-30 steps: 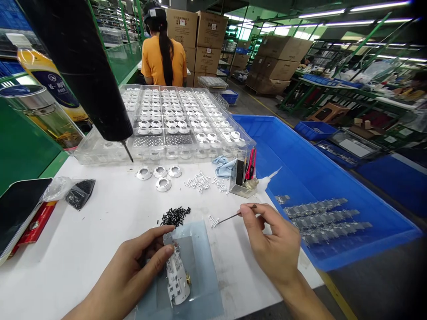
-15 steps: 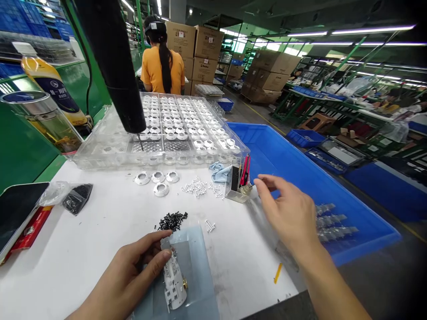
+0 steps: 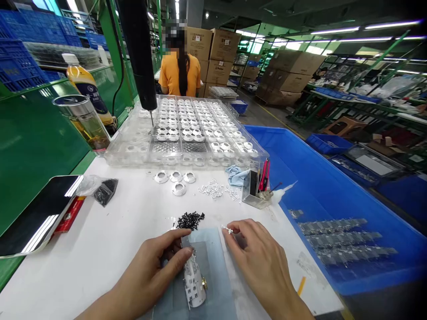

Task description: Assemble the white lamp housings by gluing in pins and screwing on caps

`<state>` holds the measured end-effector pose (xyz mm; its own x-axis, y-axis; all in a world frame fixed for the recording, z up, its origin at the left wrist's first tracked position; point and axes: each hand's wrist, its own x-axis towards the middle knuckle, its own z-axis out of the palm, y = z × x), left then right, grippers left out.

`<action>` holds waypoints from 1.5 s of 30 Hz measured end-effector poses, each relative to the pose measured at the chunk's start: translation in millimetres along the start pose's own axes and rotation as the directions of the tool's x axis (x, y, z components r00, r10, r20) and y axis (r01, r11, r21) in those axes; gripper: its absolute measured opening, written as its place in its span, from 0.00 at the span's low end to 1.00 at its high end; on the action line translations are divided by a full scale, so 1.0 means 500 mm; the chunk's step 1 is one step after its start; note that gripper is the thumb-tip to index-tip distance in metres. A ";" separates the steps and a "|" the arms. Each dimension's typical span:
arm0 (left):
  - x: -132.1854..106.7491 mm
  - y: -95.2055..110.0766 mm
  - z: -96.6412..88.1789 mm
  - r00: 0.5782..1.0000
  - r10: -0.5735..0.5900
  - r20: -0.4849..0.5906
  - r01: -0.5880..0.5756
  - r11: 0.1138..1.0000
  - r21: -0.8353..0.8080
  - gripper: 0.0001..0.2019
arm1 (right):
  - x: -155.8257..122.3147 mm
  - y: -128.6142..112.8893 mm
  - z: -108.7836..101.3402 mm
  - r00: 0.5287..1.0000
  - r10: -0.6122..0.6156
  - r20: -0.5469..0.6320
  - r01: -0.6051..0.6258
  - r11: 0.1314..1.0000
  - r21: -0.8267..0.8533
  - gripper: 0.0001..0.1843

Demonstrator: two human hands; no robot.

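My left hand (image 3: 151,271) grips a small white cylindrical assembly (image 3: 194,284) with a brass tip, held upright-tilted on a grey-blue mat (image 3: 208,258). My right hand (image 3: 256,262) pinches a tiny white connector piece (image 3: 228,230) at the mat's far right corner. A pile of black screws (image 3: 191,219) lies just beyond the mat. Farther back are white rings (image 3: 175,180) and loose white connector pieces (image 3: 213,190).
A hanging black electric screwdriver (image 3: 139,58) points down over a clear tray of white rings (image 3: 187,133). A clear tool holder (image 3: 257,189), a blue bin with grey parts (image 3: 333,231), a phone (image 3: 40,213), a bottle (image 3: 85,86) and a jar (image 3: 83,122) surround the table. A person in orange stands behind.
My right hand put the thin tool away at the clear holder, then came back and picked up a small white piece by the mat. The left hand kept holding the assembly.
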<state>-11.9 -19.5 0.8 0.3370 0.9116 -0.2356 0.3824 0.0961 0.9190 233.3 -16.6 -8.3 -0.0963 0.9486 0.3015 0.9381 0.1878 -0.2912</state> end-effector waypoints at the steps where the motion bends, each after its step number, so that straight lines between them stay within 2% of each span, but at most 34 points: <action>1: 0.000 0.000 0.000 1.000 0.003 0.002 -0.003 1.000 -0.011 0.20 | -0.007 -0.002 -0.001 1.000 -0.018 0.001 0.018 1.000 0.005 0.10; 5: 0.000 -0.005 -0.001 1.000 0.024 -0.006 -0.024 0.999 -0.036 0.19 | -0.041 -0.004 -0.014 0.992 -0.114 0.045 0.111 0.992 0.068 0.15; 9: -0.002 -0.002 -0.003 0.999 0.053 -0.012 -0.053 0.997 -0.048 0.19 | -0.028 0.005 -0.030 0.974 -0.216 0.066 0.197 0.956 0.217 0.10; 12: -0.002 0.006 -0.006 0.999 0.034 -0.006 -0.035 0.999 -0.032 0.19 | 0.012 0.012 -0.032 0.915 -0.347 0.204 0.291 0.920 0.262 0.15; 15: -0.002 0.012 -0.006 1.000 0.010 -0.016 -0.010 0.999 -0.031 0.19 | 0.038 0.022 -0.027 0.851 -0.420 0.316 0.354 0.903 0.245 0.19; 18: -0.001 0.010 -0.006 1.000 0.001 -0.029 -0.002 0.999 -0.045 0.19 | 0.031 0.031 -0.030 0.857 -0.444 0.262 0.379 0.887 0.264 0.16; 21: -0.002 0.003 -0.005 0.999 0.023 -0.031 -0.025 0.998 -0.062 0.20 | 0.003 0.021 -0.049 0.866 -0.479 0.142 0.395 0.830 0.393 0.16; 24: -0.002 -0.006 -0.003 0.998 0.042 -0.036 -0.045 0.996 -0.079 0.19 | -0.023 -0.010 -0.072 0.825 -0.555 0.109 0.425 0.735 0.528 0.20; 27: -0.002 -0.014 -0.002 0.997 0.056 -0.047 -0.060 0.994 -0.089 0.19 | -0.034 -0.042 -0.081 0.792 -0.602 0.102 0.454 0.692 0.562 0.20; 33: -0.001 -0.020 -0.003 0.997 0.068 -0.030 -0.071 0.993 -0.091 0.19 | -0.040 -0.053 -0.070 0.799 -0.598 0.068 0.463 0.683 0.566 0.17; 38: 0.000 -0.019 -0.002 0.996 0.085 -0.030 -0.087 0.991 -0.105 0.19 | -0.043 -0.048 -0.061 0.795 -0.594 0.126 0.437 0.704 0.560 0.19; 45: 0.001 -0.020 -0.003 0.995 0.096 -0.035 -0.100 0.988 -0.117 0.18 | -0.040 -0.054 -0.062 0.785 -0.585 0.205 0.397 0.729 0.558 0.17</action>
<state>-17.0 -19.3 -8.2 0.3418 0.9301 -0.1346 0.2440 0.0505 0.9685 220.3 -48.3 21.4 -0.6921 0.6870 0.2212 0.4595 0.6558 -0.5990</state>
